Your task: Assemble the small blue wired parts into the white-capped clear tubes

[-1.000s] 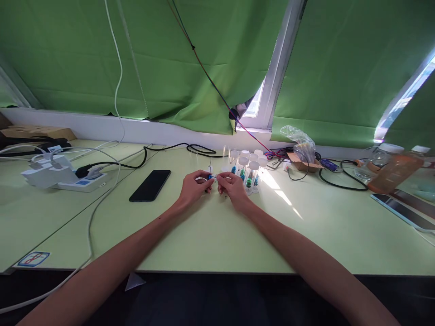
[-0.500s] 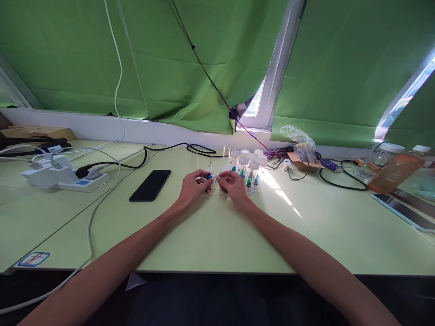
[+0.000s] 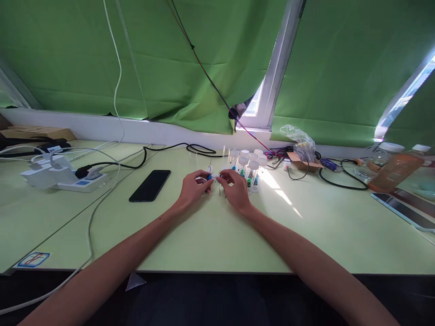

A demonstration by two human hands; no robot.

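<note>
Pinched between the thumb and fingers of my left hand [image 3: 194, 188] is a small blue part with thin wire leads [image 3: 210, 176]. One lead points upward from it. My right hand [image 3: 235, 186] is closed in a pinch close to the left fingertips, by the end of a thin lead from the blue part; what it grips is too small to make out. Just behind and right of my right hand stand several clear capped tubes [image 3: 253, 170] with white lids, holding small green and blue parts. The right hand partly covers them.
A black phone [image 3: 150, 185] lies left of my hands. Farther left is a white power strip [image 3: 81, 183] with plugs and cables. On the right are a small cardboard box [image 3: 301, 164], an orange bottle [image 3: 396, 172] and another phone [image 3: 404, 210]. Black cables [image 3: 200, 148] run along the back.
The fingers of my right hand have shifted and arched slightly near the blue part's lead. My left hand keeps its pinch in nearly the same place.
</note>
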